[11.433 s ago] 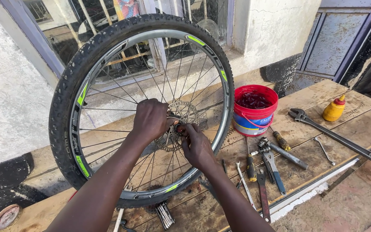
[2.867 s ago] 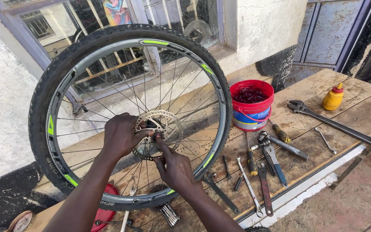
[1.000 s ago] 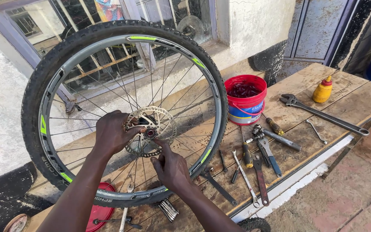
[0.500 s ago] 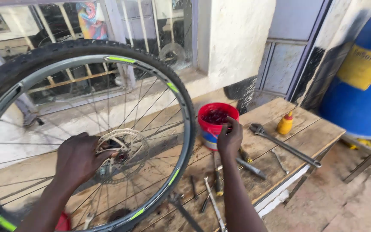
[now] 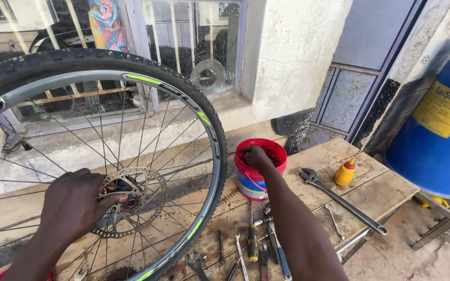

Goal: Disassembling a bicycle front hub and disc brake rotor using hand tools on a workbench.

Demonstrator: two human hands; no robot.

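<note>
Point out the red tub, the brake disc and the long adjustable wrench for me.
red tub (image 5: pixel 252 186), head view, on its front wall below the rim.
brake disc (image 5: pixel 149 200), head view, on its perforated right side.
adjustable wrench (image 5: pixel 346 203), head view, midway along its handle.

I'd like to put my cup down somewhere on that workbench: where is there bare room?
Bare planks lie between the red tub, the long adjustable wrench and the yellow bottle, and again on the bench's far right corner beyond that wrench. It is crowded near the front edge, where the small hand tools lie beside the bicycle wheel.
</note>
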